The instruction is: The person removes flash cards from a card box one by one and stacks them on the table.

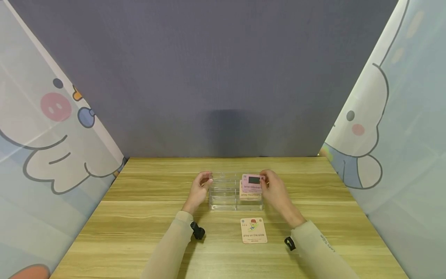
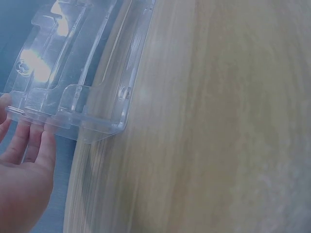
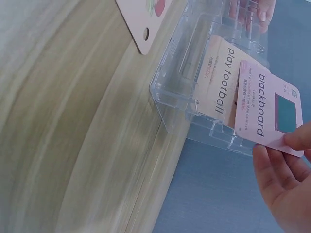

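Note:
A clear plastic tiered card rack (image 1: 223, 199) stands on the table. At its left side my left hand (image 1: 200, 188) grips the rack's edge, the fingers (image 2: 34, 141) on one side and the thumb opposite. My right hand (image 1: 277, 192) pinches the right edge of a pink "blackboard" card (image 3: 267, 104) between thumb and fingers. The pink card is in the right column of the rack, behind a cream "play football" card (image 3: 218, 80) and partly overlapping it in the views. The rack's left column holds no cards.
A cream "play on the slide" card (image 1: 253, 230) lies face up on the wooden table (image 1: 139, 232), in front of the rack. A dark grey panel (image 1: 223, 77) rises behind the table, and cartoon-printed curtains (image 1: 411, 155) hang at both sides.

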{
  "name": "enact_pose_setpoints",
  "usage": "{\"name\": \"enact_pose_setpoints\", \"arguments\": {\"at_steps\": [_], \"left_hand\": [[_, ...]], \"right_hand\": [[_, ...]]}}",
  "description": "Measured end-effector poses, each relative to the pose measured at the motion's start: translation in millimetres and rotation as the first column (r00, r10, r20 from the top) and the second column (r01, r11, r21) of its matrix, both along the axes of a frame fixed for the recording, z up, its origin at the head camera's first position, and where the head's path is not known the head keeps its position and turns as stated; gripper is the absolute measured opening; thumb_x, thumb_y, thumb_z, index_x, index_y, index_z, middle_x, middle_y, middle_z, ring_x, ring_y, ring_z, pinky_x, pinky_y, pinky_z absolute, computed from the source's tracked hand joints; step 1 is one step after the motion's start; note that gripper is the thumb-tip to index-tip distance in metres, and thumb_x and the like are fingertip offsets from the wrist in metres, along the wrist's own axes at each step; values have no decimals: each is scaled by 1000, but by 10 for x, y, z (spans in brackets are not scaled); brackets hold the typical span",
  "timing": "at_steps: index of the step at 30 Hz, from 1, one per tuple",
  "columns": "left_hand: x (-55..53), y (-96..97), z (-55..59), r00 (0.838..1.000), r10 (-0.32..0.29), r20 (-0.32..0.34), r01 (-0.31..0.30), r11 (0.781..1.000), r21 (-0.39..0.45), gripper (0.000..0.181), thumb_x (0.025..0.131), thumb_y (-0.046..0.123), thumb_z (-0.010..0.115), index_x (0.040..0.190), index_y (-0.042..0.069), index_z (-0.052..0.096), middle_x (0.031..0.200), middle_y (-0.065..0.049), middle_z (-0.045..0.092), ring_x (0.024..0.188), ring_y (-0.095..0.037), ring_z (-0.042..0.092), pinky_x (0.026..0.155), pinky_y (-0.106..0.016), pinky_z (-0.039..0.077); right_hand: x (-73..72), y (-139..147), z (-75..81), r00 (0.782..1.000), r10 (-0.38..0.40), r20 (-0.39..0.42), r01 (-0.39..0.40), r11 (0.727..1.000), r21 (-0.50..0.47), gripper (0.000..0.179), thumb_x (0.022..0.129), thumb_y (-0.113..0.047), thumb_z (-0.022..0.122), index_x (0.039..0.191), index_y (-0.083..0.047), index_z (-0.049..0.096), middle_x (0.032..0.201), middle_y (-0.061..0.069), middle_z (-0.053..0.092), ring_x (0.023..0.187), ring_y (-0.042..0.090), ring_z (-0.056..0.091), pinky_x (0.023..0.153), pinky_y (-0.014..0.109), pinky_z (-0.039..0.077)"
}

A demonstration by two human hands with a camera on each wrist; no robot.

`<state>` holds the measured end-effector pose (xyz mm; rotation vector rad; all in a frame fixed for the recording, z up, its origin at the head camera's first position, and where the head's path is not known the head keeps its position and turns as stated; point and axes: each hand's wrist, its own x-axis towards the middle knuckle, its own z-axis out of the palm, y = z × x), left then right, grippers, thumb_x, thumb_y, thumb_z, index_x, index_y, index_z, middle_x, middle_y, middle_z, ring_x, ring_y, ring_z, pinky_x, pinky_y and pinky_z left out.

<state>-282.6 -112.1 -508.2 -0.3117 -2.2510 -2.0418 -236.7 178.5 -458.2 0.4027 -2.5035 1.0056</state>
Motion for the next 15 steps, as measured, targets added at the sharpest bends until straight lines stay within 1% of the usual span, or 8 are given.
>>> {"name": "enact_pose_setpoints", "arguments": {"at_steps": [5,7,11,15], "left_hand": [[116,5,187,1000,-16,2,16,1000,-5,30,102,-3,57,131,-8,55,131,-35,53,121,-39,54,99,-40,47],[149,9,234,1000,-13,-6,13,1000,-6,30,102,-3,57,131,-9,55,130,-33,54,120,-38,55,98,-37,48],[169,15,254,1000,-7,-15,7,1000,-1,32,101,-3,57,132,-12,53,128,-32,55,119,-38,55,97,-36,48],[163,10,248,1000,-11,-11,11,1000,5,34,102,-3,57,133,-13,52,129,-32,55,119,-38,55,97,-37,48]], "right_hand": [[1,6,-3,1000,13,11,-12,998,-54,22,95,6,64,116,2,60,98,11,63,83,21,61,65,29,55],[4,10,-5,1000,19,25,-17,997,-73,22,96,5,63,117,2,60,99,11,62,84,21,61,65,29,55],[16,16,-3,998,24,54,-19,995,-99,22,98,4,60,120,1,58,101,12,62,84,21,60,67,29,55],[37,15,14,997,22,75,-13,993,-114,22,100,2,58,123,0,57,102,12,62,82,22,60,64,27,53]]}}
